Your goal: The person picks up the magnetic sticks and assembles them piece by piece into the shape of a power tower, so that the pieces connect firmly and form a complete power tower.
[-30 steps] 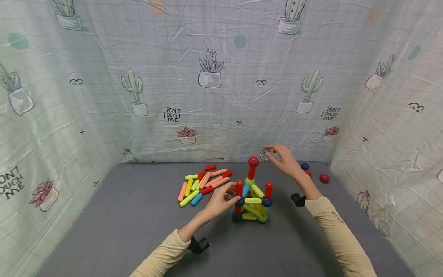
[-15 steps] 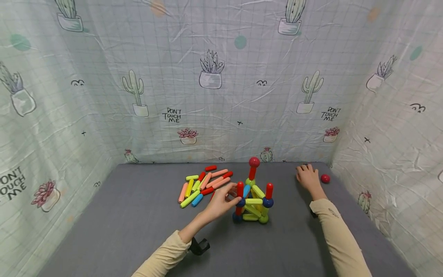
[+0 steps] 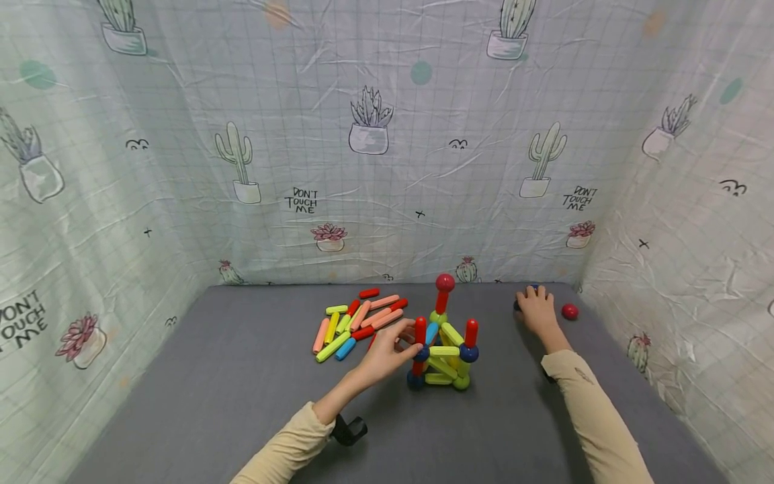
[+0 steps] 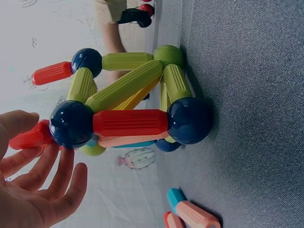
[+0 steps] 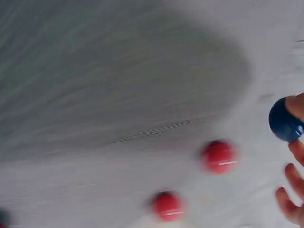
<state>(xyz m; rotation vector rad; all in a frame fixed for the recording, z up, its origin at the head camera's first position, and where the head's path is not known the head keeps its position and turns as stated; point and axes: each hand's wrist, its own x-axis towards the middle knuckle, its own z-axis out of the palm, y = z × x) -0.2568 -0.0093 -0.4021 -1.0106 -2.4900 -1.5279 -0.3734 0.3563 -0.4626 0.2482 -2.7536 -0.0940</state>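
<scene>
A ball-and-stick structure (image 3: 446,351) of magnetic building sticks and balls stands on the grey table, taller at the back where a red ball (image 3: 445,282) tops a red stick. My left hand (image 3: 387,353) steadies its near left corner, thumb and fingers around the upright red stick (image 4: 29,137) and the blue ball (image 4: 71,124) under it. At the back right, my right hand (image 3: 538,314) pinches a blue ball (image 5: 281,122) between thumb and finger. In the right wrist view the other fingers hang below that ball.
Loose sticks (image 3: 359,321) in red, pink, yellow-green and blue lie left of the structure. A red ball (image 3: 570,311) rests right of my right hand; another blue ball (image 3: 533,288) shows just behind its fingers. A printed curtain (image 3: 387,181) encloses the table's back and sides.
My right hand has gone from beside the structure's red-topped column rightward and down to the loose balls, and now pinches a blue one. The left hand has stayed at its corner.
</scene>
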